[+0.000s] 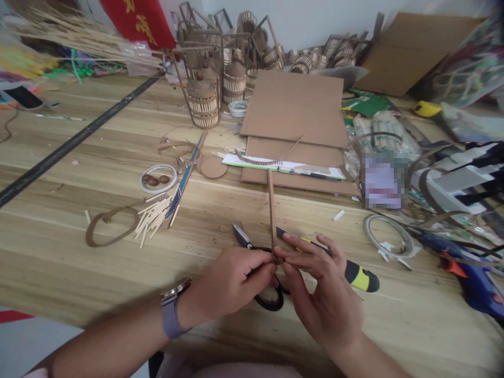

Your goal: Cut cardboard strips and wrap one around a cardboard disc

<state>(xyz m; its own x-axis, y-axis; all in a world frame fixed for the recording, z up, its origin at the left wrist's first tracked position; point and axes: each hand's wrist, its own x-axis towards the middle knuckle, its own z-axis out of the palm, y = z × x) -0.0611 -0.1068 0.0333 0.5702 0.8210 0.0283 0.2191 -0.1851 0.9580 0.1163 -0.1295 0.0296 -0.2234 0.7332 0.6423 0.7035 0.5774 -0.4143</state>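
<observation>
A narrow brown cardboard strip (271,207) points away from me, its near end between my fingertips. My left hand (232,278), with a watch on its wrist, pinches that end between thumb and bent fingers. My right hand (328,296) has its thumb and index finger closed on the same end, while the other fingers stretch out. Beneath the hands lie black-handled scissors (242,236), partly covered by them. A black and yellow utility knife (364,279) passes under my right fingers.
Small wooden sticks (153,216), a cardboard loop (94,231) and a tape roll (173,181) holding brown balls lie left. Cardboard sheets (295,107) are stacked ahead, with stick-sided lanterns (202,105) behind. A blue glue gun (472,278) and another tape roll (368,231) lie right.
</observation>
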